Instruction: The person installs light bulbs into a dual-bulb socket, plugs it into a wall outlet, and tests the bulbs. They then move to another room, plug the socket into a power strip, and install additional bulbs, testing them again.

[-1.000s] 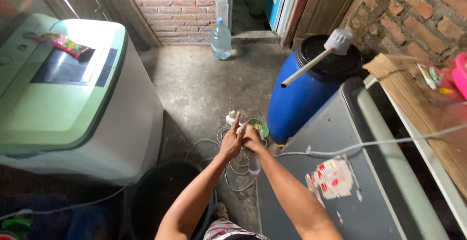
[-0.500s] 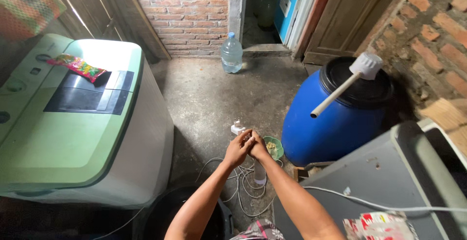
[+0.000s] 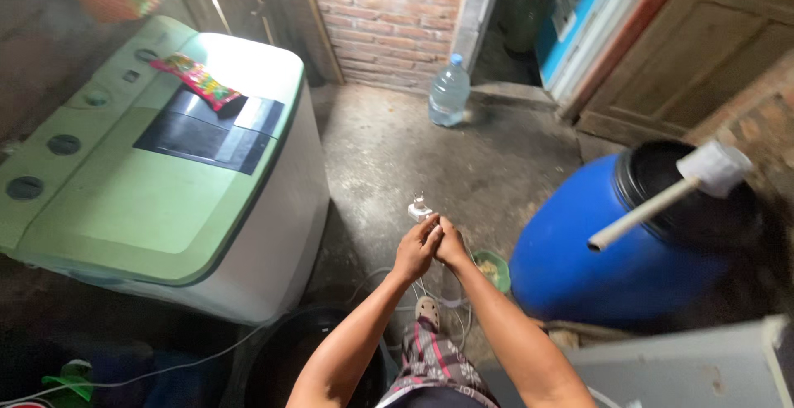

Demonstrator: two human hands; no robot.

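our left hand (image 3: 416, 249) and right hand (image 3: 451, 245) press together, fingers curled around a white plug (image 3: 419, 208) over the white cable (image 3: 447, 313)

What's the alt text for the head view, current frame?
Left hand and right hand meet around a white plug over a concrete floor. A green washing machine stands left, a blue drum right, a water bottle by the brick wall.

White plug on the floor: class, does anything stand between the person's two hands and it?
Nothing visible does. The left hand and right hand are pressed together right beside the white plug, with only bare concrete floor around it.
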